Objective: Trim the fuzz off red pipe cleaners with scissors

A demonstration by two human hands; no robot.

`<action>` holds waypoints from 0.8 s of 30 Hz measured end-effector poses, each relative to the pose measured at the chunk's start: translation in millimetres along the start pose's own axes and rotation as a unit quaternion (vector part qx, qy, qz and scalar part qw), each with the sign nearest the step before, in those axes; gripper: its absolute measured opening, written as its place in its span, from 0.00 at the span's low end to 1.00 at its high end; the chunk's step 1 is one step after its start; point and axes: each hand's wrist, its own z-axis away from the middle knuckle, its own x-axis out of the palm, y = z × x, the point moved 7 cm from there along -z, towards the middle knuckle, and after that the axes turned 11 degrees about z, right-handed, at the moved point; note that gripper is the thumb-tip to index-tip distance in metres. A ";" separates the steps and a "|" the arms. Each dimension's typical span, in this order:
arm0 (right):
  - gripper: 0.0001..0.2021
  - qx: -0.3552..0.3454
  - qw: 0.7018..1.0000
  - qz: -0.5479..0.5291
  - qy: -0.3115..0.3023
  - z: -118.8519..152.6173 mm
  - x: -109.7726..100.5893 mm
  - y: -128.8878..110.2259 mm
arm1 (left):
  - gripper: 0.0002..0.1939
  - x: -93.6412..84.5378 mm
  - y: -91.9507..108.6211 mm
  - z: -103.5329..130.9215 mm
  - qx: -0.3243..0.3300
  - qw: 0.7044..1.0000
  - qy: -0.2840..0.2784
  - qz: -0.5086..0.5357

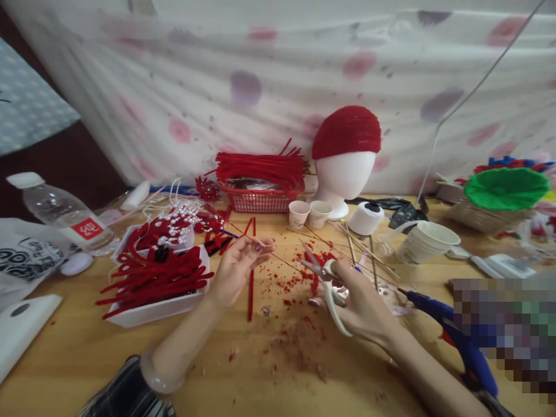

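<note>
My left hand point(234, 272) is closed in a pinch on a thin wire point(286, 263), which runs out to the right from the fingertips. White-handled scissors point(333, 313) are held in my right hand point(362, 304), their blades parted close to the wire's far end. I cannot tell whether the blades touch the wire. Below and between the hands, red fuzz clippings point(299, 278) are scattered over the wooden table point(260, 370). One straight red chenille stem point(251, 295) lies upright in view, just right of my left hand.
At left stands a white box point(152, 313) heaped with red chenille stems, beside a plastic bottle point(65, 208). Behind are a red basket point(260, 200) of stems, paper cups point(299, 214), a thread cone point(365, 219) and a foam head point(345, 174). A blue glue gun point(452, 324) lies right.
</note>
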 end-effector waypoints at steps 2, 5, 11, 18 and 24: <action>0.11 -0.038 0.997 0.058 -0.021 0.6 6.8 -5.5 | 0.13 3.2 -5.1 2.9 -0.014 1.000 -0.010 -0.009; 0.10 -0.061 0.991 0.115 -0.023 1.9 13.5 -8.0 | 0.12 5.0 -11.9 5.7 -0.033 0.999 -0.019 -0.007; 0.10 -0.075 0.985 0.158 -0.007 3.5 18.5 -8.7 | 0.10 2.0 -12.5 9.9 0.012 0.998 -0.003 -0.068; 0.08 -0.068 0.984 0.167 0.003 4.6 19.0 -10.2 | 0.11 2.0 -7.5 16.1 0.052 0.990 0.042 -0.123; 0.08 -0.063 0.983 0.172 0.015 6.0 17.5 -11.8 | 0.09 5.3 -2.3 20.4 0.097 0.988 0.054 -0.108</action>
